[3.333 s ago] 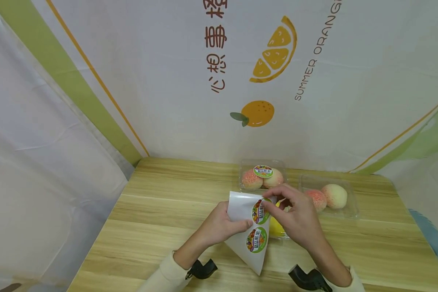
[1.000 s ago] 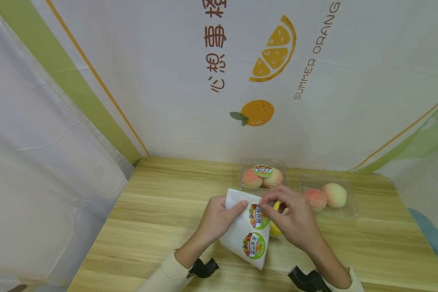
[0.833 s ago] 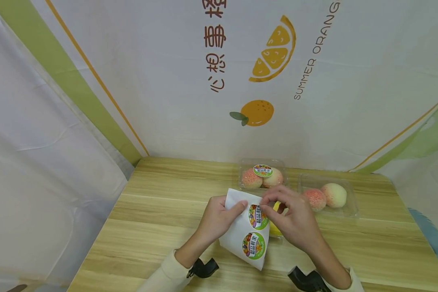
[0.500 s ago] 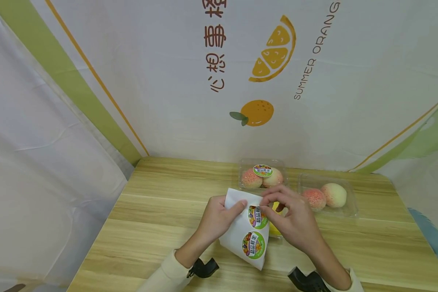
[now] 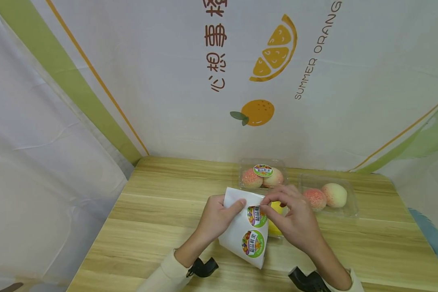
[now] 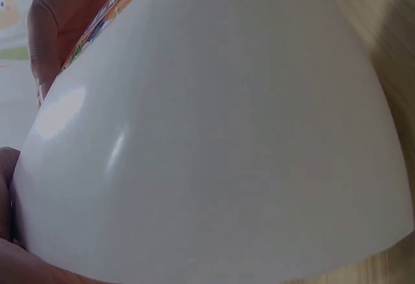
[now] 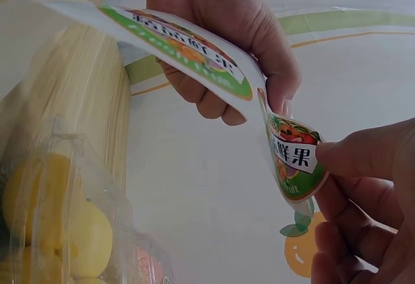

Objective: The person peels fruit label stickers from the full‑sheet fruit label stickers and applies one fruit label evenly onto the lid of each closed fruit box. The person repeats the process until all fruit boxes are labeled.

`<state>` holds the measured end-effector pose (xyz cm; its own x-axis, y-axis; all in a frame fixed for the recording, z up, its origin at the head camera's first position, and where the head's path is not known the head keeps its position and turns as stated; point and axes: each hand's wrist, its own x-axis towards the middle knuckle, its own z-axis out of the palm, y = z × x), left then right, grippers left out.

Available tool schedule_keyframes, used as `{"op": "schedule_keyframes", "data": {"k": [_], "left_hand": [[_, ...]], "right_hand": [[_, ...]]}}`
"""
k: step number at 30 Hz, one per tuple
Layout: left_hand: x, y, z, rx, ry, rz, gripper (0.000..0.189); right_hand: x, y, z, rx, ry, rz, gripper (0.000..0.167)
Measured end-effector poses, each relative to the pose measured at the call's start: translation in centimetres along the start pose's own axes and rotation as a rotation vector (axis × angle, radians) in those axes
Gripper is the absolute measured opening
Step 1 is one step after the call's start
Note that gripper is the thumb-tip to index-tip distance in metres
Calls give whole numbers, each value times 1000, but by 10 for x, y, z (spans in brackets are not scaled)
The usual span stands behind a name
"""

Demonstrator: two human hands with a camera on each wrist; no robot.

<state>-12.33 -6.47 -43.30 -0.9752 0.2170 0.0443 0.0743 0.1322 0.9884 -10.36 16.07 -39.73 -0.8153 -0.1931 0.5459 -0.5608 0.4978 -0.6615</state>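
Observation:
My left hand (image 5: 217, 217) grips a white sticker sheet (image 5: 235, 237) near its top, thumb on the front. Two oval fruit labels show on the sheet, an upper sticker (image 5: 255, 216) and a lower sticker (image 5: 253, 244). With thumb and forefinger, my right hand (image 5: 295, 219) pinches the upper sticker's outer edge. In the right wrist view that sticker (image 7: 295, 154) bends away from the other one (image 7: 185, 47), my right thumb (image 7: 363, 154) on its face. The sheet's blank, curved back (image 6: 214, 141) fills most of the left wrist view.
Behind the right hand stands a clear plastic box (image 7: 71, 138) of yellow fruits (image 7: 91, 235). At the back, a labelled clear box (image 5: 243, 163) holds two peaches (image 5: 252, 179). An unlabelled clear box (image 5: 351, 209) with two more peaches (image 5: 333, 195) sits to the right on the wooden table (image 5: 160, 194).
Since the oldest frame, my left thumb has moved up the sheet, which has turned and bowed. My right fingertips have shifted slightly left, at the upper sticker's edge. Recently the hands barely move.

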Motion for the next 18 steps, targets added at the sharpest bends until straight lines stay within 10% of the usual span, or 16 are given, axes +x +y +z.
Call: {"op": "schedule_keyframes", "data": {"k": [18], "left_hand": [[0,-4,-6,16,28,6,34]], "right_hand": [[2,-3,-2,-3,-7,-3,32]]}}
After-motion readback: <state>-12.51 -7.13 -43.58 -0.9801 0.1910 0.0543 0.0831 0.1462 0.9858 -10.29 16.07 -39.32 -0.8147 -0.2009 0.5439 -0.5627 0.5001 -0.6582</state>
